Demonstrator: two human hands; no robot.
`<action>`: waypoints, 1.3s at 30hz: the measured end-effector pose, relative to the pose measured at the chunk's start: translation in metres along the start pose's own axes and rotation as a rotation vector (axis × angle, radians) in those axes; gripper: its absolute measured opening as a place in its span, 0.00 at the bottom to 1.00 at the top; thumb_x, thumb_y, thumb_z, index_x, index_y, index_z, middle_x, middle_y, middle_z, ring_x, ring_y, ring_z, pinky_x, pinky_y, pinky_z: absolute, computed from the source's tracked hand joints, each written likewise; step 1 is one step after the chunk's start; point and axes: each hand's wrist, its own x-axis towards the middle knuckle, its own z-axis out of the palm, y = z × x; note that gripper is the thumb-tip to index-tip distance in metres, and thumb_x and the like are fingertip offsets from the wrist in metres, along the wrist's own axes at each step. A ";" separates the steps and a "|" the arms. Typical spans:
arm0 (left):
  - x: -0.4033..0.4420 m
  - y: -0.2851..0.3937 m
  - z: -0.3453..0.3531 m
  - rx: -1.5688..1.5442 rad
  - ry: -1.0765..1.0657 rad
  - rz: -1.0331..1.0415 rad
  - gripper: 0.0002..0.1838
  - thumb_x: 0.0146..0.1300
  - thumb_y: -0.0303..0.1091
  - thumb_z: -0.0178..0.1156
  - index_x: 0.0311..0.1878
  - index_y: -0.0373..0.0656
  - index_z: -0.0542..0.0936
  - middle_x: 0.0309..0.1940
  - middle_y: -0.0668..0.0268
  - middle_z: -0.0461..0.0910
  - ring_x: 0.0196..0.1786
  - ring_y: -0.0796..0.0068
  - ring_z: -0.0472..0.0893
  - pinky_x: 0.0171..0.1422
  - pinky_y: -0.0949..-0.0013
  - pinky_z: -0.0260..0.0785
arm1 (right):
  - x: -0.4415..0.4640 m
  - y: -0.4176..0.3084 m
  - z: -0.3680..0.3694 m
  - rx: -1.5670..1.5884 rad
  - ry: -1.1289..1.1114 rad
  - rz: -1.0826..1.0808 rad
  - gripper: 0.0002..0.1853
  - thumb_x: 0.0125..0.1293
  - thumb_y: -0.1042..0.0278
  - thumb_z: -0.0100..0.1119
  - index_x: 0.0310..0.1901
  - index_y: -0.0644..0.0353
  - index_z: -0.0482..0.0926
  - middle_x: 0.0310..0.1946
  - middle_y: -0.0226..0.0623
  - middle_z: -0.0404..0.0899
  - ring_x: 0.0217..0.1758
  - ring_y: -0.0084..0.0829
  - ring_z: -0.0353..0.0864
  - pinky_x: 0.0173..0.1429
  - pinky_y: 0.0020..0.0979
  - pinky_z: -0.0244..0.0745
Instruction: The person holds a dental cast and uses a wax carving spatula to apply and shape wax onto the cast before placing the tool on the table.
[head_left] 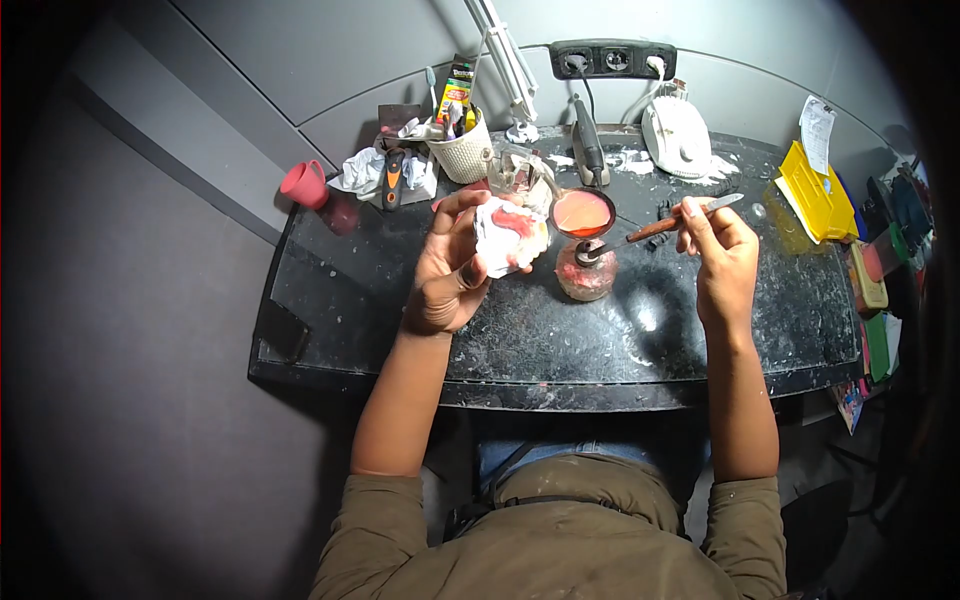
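Note:
My left hand (446, 280) is closed around a white plaster cast (508, 242) that looks like a dental model, with a pinkish-red wax-like patch on its upper face. Between the fingers of my right hand (722, 250) is a wax knife (652, 231) with a brown wooden handle. One metal end of it reaches the top of a small glass spirit burner (587, 282); a flame cannot be made out. The blade at its other end points up to the right. A round dish of orange-pink wax (583, 212) sits just behind the burner.
On the black worktable (560, 365) stand a white woven cup of tools (461, 150), a pink mug (305, 185), an orange-black handled tool (392, 180), a grey handpiece (589, 150) and a white device (676, 138). A yellow folder (815, 195) lies right. A lamp arm (508, 65) rises behind.

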 end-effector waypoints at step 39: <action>-0.002 -0.005 0.014 0.098 -0.052 0.069 0.38 0.47 0.20 0.76 0.63 0.46 0.71 0.64 0.55 0.71 0.67 0.61 0.72 0.70 0.57 0.70 | -0.012 0.002 0.017 0.277 -0.175 0.143 0.12 0.71 0.65 0.64 0.44 0.69 0.83 0.28 0.31 0.79 0.21 0.17 0.70 0.22 0.19 0.58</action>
